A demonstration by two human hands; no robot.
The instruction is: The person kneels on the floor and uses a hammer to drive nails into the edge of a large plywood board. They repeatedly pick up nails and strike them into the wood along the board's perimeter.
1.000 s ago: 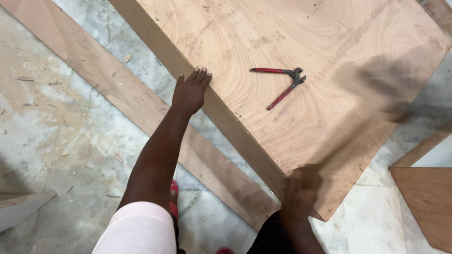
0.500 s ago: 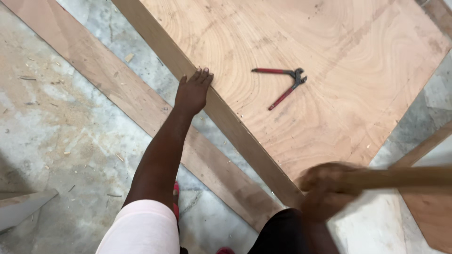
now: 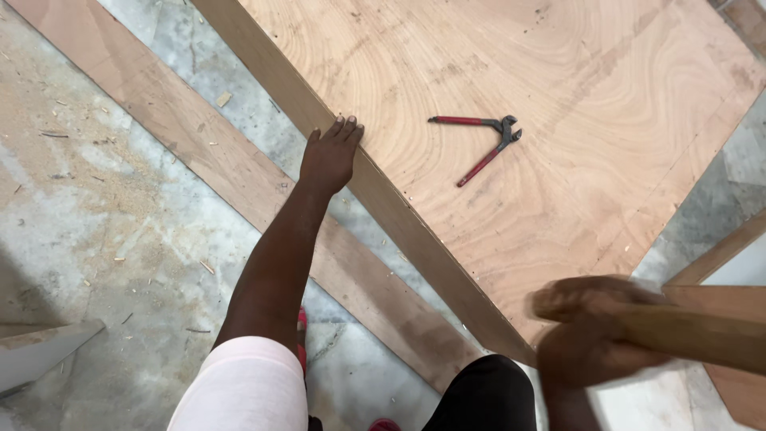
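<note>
1. On the near-left edge of the plywood panel (image 3: pixel 511 104), the left hand (image 3: pixel 331 156) lies flat, fingers pressed together and pointing up over the rim, thumb down the side face. That is a sound brace; I judge it should bear straight down on the edge so the panel cannot shift.

2. At the panel's near corner, low in the view, the right hand (image 3: pixel 590 331) is closed in a fist around a wooden handle (image 3: pixel 702 339) that runs off toward the right. Both are blurred, so the tool's head cannot be made out, nor where it points.

3. The handle is gripped at what looks like its near end. For a struck tool, a hold far from the head gives more force, while a hold nearer the head gives more control; near a corner, control probably matters more.

4. The bracing hand sits well apart from the corner along the same edge. Keeping that gap looks wise, since a glancing blow would travel along the rim.

5. A pair of red-handled pincers (image 3: pixel 483 144) lies on the panel's face, handles splayed, toward the middle and clear of both hands. They may jump under vibration.

6. A long strip of board (image 3: pixel 199 152) lies on the concrete floor (image 3: pixel 96 239) beside the panel's left edge, with sawdust scattered around; footing there could be slippery.
</note>
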